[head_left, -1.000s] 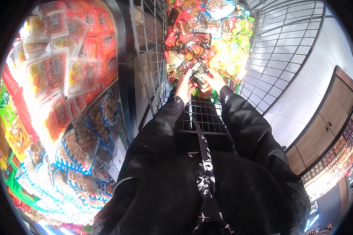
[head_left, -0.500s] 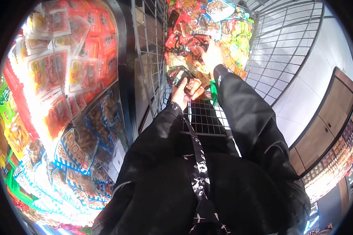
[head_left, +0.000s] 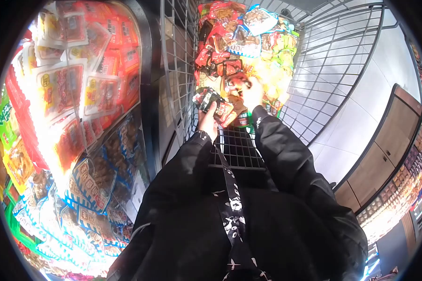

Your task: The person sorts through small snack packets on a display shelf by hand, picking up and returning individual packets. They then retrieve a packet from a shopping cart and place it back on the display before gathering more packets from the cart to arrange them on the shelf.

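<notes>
My left hand (head_left: 208,121) is closed around a small bunch of snack packets (head_left: 224,112), black and orange-red, with the thumb on top. My right hand (head_left: 253,95) is just to the right, closed on a small red snack packet (head_left: 239,83) that is smeared by motion. Both hands are over the near end of a wire shopping cart (head_left: 333,70). Beyond them lies a heap of snack packets (head_left: 220,44) in red, black, blue-white and green. Strong glare washes out part of the heap beside my right hand.
On the left stands a display bin (head_left: 144,61) piled with red packets (head_left: 61,86) and blue-white packets (head_left: 91,182). To the right are the pale tiled floor (head_left: 340,122) and a wooden cabinet (head_left: 377,154) with goods along it. A patterned strap (head_left: 232,201) hangs down my front.
My right hand has drawn back towards me from the heap with a red packet. My left hand has shifted slightly left with its bunch of packets.
</notes>
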Demonstrator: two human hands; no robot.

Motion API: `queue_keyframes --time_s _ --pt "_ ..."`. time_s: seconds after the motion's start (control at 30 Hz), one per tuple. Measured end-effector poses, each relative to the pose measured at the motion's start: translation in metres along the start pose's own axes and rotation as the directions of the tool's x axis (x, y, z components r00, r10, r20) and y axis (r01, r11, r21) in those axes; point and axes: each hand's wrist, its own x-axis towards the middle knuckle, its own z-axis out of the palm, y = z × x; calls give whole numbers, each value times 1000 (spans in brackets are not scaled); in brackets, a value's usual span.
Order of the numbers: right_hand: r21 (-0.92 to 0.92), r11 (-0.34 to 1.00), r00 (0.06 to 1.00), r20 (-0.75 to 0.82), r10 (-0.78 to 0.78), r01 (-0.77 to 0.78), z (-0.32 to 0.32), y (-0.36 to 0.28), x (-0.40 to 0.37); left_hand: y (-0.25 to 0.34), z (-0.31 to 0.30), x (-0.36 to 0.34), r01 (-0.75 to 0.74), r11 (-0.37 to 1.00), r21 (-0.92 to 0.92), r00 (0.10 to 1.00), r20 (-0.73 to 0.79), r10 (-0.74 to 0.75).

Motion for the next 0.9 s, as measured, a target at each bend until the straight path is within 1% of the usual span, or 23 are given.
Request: queue_keyframes --time_s 0.03,0.1,0.13,0.17,0.2,0.23,0.3,0.33,0.37,0.43,0.47,0.5,0.53,0.57,0.6,0.63,0.67,0.7,0.73,0.77,0.8,0.83,0.9 --pt "231 955 982 35 185 -188 -3 1 6 0 1 0 7 1000 5 1000 1 -7" --pt "310 904 954 135 266 -296 -7 1 14 -1 1 -1 -7 1000 4 1000 -24 7" --pt "312 903 954 137 265 -296 -2 -3 17 0 1 -2 -18 1000 6 1000 -13 18" --pt "176 978 993 -11 114 -111 6 -10 20 1 0 -3 -30 1000 8 1000 -2 30" --pt "13 998 989 -133 -63 65 13 -16 22 1 0 -4 -23 1000 5 1000 -10 24" --pt "18 998 989 -131 -63 66 16 -23 23 1 0 -4 -17 1000 2 1000 -18 17" --pt "-221 975 994 105 -6 29 14 -42 26 -2 -3 -2 -30 1000 9 999 -28 30" --pt "-232 973 998 65 12 4 8 -59 22 -1 -4 -2 -30 999 12 999 -29 30" --pt "-231 973 998 65 13 2 8 -64 22 0 -5 -3 -26 999 25 1000 -11 26" --pt "-332 943 983 163 85 -27 11 -68 24 1 -5 -5 -22 999 34 1000 5 22" --pt "-305 951 986 167 5 47 12 -64 24 0 -4 -6 -24 998 53 999 -20 25" --pt "-307 950 985 170 0 53 10 -60 25 1 -3 -6 -27 997 69 999 -44 30" --pt "-154 974 981 130 -144 164 7 -58 26 0 -4 -5 -33 998 61 998 -44 36" --pt "-2 960 958 70 -278 278 6 -56 28 0 -5 -3 -36 998 53 998 -45 39" --pt "-5 959 957 76 -281 283 9 -55 28 -1 -6 -2 -55 997 59 998 -32 57" --pt "56 983 978 109 -178 173 5 -66 26 -3 -7 0 -71 995 65 997 -18 72" --pt "113 992 987 144 -72 56 1 -76 25 -4 -8 3 -81 996 49 996 52 78" --pt "168 984 982 184 30 -62 -4 -88 26 -6 -8 4 -80 996 45 996 51 78" --pt "92 984 930 351 111 -152 -4 -93 38 -6 -7 4 -74 996 55 997 17 73" --pt "96 984 927 359 106 -149 11 -82 49 -4 -6 3 -69 995 65 997 -22 71" --pt "245 959 941 334 53 -140 35 -61 60 -1 -4 0 -57 998 33 998 -20 57" --pt "388 913 954 300 7 -128 42 -64 61 0 -6 0 -46 998 31 999 -13 47" --pt "398 904 949 314 23 -154 49 -65 62 -1 -6 1 -73 997 24 997 -20 73"
